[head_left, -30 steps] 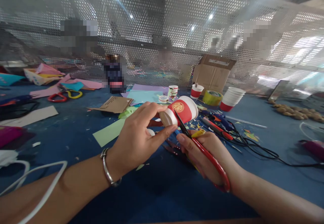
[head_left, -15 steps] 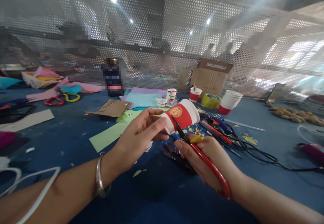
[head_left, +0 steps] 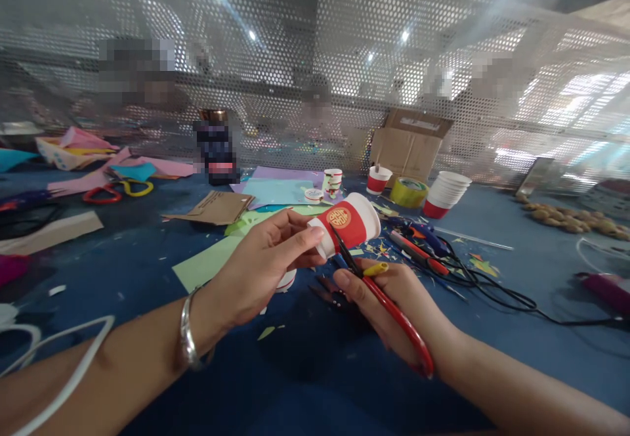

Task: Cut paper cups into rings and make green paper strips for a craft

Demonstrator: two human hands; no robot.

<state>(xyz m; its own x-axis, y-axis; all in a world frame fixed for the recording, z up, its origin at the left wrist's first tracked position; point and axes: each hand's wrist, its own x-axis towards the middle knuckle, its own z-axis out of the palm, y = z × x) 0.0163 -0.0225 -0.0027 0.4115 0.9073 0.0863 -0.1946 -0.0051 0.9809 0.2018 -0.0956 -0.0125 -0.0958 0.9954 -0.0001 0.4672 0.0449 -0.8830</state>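
Tilted on its side above the table, a red and white paper cup (head_left: 355, 226) with a gold emblem is pinched at its base by my left hand (head_left: 266, 259). My right hand (head_left: 394, 305) is closed around scissors (head_left: 401, 318) with a red handle and dark blades. The blade tip lies against the cup's red side near the emblem; whether it has pierced the wall I cannot tell. A small yellow piece (head_left: 375, 269) shows by my right fingers. Under my left hand, a white round piece with a red line (head_left: 286, 281) is partly hidden.
Stacked paper cups (head_left: 447, 194), yellow-green tape (head_left: 409, 192) and a cardboard box (head_left: 408, 147) stand at the back right. Black cables (head_left: 492, 295) cross the right side. Coloured paper (head_left: 280, 190), cardboard (head_left: 216, 207) and red-yellow scissors (head_left: 118, 190) lie left of centre. Perforated metal screens rise behind.
Both hands, with the cup and scissors, have shifted slightly left in the picture. The grip on each looks the same, and the blade tip stays at the cup's red side.
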